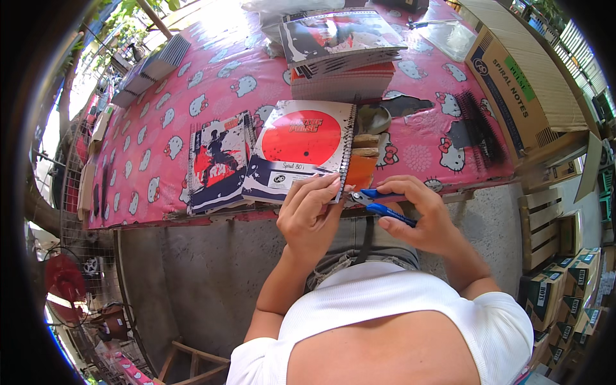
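Observation:
A spiral notebook (pixel 301 138) lies near the table's front edge, its white cover showing a large red circle and its wire coil running down the right side. My left hand (pixel 309 210) grips the notebook's lower right corner, fingers closed at the end of the coil. In my right hand (pixel 420 215) is a pair of blue-handled cutting pliers (pixel 389 212), handles spread. Their metal jaws point left, close to the coil's lower end and my left fingertips; whether they touch the wire I cannot tell. Another notebook (pixel 218 157) with a dark figure on red lies partly beneath, to the left.
Behind, a tall notebook stack (pixel 343 38) stands on the pink patterned tablecloth (pixel 160 179). Black spiral coils (pixel 481 131) lie at the right, beside a large cardboard box (pixel 513 96). More notebooks (pixel 154 67) are piled at the far left. Several boxes (pixel 545 298) stand lower right.

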The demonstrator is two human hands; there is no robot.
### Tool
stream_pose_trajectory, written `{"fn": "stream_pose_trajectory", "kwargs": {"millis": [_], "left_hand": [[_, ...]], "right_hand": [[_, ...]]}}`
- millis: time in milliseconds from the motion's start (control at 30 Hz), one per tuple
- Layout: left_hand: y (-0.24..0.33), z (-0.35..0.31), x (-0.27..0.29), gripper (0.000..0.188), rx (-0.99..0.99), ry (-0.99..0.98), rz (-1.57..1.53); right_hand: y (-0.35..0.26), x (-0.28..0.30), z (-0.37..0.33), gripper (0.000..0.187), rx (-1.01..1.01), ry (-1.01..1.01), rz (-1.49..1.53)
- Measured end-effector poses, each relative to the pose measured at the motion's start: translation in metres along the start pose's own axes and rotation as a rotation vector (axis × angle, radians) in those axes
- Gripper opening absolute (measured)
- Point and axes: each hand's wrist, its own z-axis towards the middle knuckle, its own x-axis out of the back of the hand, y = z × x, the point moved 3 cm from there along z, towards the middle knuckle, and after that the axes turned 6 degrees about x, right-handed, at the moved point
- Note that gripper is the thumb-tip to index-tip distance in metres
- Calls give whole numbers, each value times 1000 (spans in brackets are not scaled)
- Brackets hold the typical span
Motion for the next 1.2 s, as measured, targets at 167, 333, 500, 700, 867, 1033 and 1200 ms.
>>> {"fn": "stream_pose_trajectory", "kwargs": {"millis": [167,333,500,700,867,1033,1200], "left_hand": [[0,2,-3,23,-24,37,17],[-2,0,-2,23,-14,23,9],[-2,6,3,25,-134,-7,-17],[-18,34,24,19,-26,234,79],[-49,82,93,18,-42,666,-27],[-35,116,195,18,-431,959,-177],[-28,184,163,16,-156,337,380]], "right_hand": [[-5,1,-3,44,55,108,-98],[14,-4,-2,36,-112,-51,308],[37,-16,-1,33,-683,-305,1344],[66,24,2,35,-307,206,342],[155,49,-4,45,-204,354,-485],[148,48,-1,65,-229,163,-777],[120,68,51,54,20,386,-579]]}}
